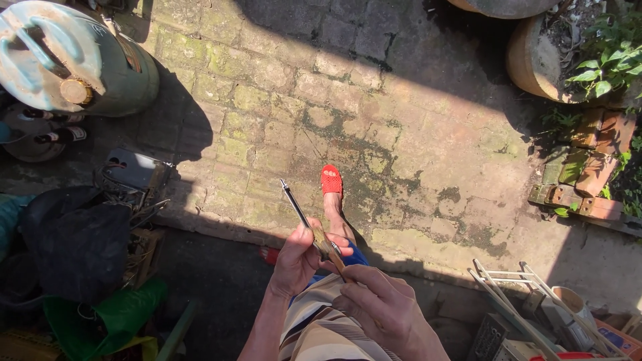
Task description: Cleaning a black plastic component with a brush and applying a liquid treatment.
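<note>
My left hand (299, 257) grips a thin metal tool (299, 208), a screwdriver-like shaft that points up and to the left, near where the shaft meets its handle. My right hand (384, 309) is closed around the lower end of the handle, just below the left hand. Both hands sit over my lap, which is covered by striped cloth (319, 331). Beyond the hands my foot in a red sandal (332, 180) rests on the mossy brick paving (374, 107).
A pale green gas cylinder (67, 60) lies at the top left above a pile of dark bags and green plastic (100, 321). A white wire rack (521, 294) and boxes sit at the bottom right. Clay pots (531, 60), plants and bricks stand at the right.
</note>
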